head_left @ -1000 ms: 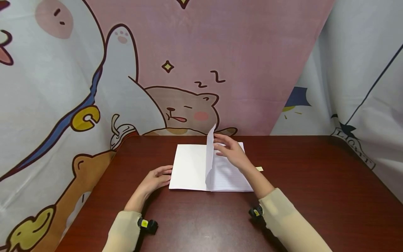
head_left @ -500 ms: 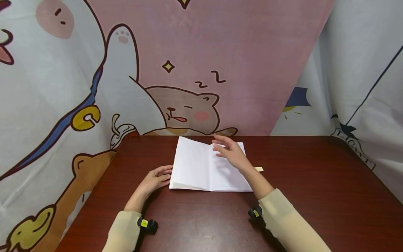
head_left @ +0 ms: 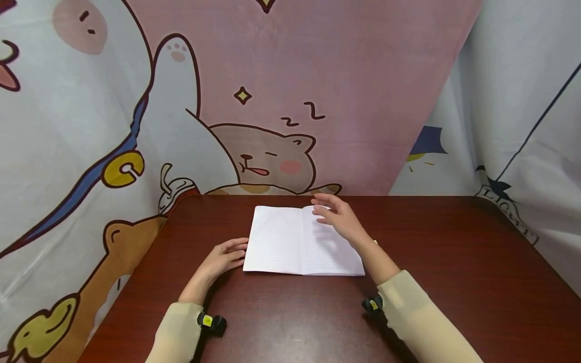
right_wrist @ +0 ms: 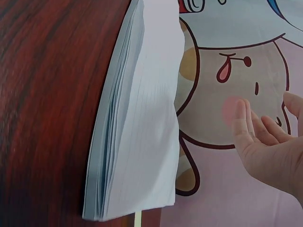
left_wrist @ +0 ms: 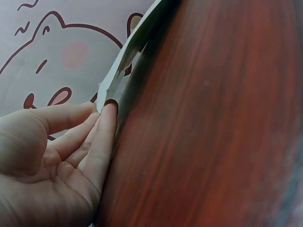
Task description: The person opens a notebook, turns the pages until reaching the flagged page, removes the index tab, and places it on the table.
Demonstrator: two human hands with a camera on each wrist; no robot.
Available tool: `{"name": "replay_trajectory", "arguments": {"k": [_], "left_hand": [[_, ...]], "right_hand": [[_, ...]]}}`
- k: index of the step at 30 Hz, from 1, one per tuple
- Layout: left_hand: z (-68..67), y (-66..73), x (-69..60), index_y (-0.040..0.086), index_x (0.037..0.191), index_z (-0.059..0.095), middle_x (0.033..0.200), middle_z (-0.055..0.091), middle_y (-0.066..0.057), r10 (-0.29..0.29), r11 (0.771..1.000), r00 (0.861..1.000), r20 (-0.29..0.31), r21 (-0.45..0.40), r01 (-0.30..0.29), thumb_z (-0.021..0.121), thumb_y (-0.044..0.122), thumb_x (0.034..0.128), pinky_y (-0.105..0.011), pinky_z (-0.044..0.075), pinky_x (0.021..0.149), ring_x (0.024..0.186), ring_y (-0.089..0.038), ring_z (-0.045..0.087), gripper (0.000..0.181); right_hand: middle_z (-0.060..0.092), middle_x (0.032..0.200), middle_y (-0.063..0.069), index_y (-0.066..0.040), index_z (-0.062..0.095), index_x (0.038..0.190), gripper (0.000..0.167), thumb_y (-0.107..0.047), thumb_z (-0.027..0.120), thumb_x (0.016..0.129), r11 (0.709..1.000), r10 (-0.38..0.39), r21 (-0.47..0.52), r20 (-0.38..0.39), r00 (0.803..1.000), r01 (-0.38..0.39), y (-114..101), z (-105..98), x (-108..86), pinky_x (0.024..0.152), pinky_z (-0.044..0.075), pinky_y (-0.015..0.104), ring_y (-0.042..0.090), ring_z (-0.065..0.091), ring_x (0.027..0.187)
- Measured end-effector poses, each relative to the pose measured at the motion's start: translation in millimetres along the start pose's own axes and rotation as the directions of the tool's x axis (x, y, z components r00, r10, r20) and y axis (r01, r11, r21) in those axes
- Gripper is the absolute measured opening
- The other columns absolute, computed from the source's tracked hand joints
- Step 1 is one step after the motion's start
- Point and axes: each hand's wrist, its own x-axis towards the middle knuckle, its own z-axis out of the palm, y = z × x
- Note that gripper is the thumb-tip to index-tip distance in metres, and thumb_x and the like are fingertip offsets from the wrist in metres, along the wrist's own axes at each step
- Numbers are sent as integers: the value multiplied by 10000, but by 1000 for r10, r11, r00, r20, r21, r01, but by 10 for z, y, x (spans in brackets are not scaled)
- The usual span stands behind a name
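An open notebook (head_left: 277, 239) with faintly lined white pages lies flat on the table, both halves spread. My left hand (head_left: 223, 259) touches its left edge; in the left wrist view the fingertips of that hand (left_wrist: 66, 146) meet the notebook's edge (left_wrist: 108, 82), fingers fairly straight. Above the right page my right hand (head_left: 340, 217) hovers with relaxed, slightly bent fingers. The right wrist view shows that hand (right_wrist: 270, 146) apart from the notebook (right_wrist: 147, 123) and holding nothing.
The dark red-brown wooden table (head_left: 454, 262) extends around the notebook. A pale yellow strip (right_wrist: 138, 218) sticks out from the notebook's right side. Behind the table hangs a cloth (head_left: 363, 101) printed with cartoon animals.
The page that stood upright near my right hand has turned over to the left and now lies flat. My right hand has shifted slightly right; my left hand has stayed in place.
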Motion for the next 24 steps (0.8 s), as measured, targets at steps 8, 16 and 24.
{"name": "replay_trajectory", "arguments": {"k": [8,16,24], "left_hand": [[3,17,-7,-13,1448,469,1416,525,-267,-13,1000,1000,-11,2,13,565,59,999,-302,574,905,1074,-133,648,465],[7,23,-10,-3,1449,472,1418,524,-262,-15,1000,1000,-12,15,15,571,75,1000,-330,570,928,1092,-149,648,466],[-6,0,6,-12,1456,458,1426,516,-267,-6,1000,1000,8,-8,6,562,62,1001,-297,570,912,1089,-134,644,473]], "right_hand": [[549,1401,267,16,465,1430,445,-147,552,1025,1000,14,-26,-26,1000,-15,3,-129,-22,960,550,455,432,599,1197],[547,1416,247,-6,463,1440,457,-187,554,1030,998,25,-64,-48,999,-28,37,-282,-40,964,548,428,409,595,1218],[544,1414,263,20,443,1446,471,-176,549,1031,996,35,-75,-78,996,-41,76,-431,-92,961,547,434,405,594,1209]]}}
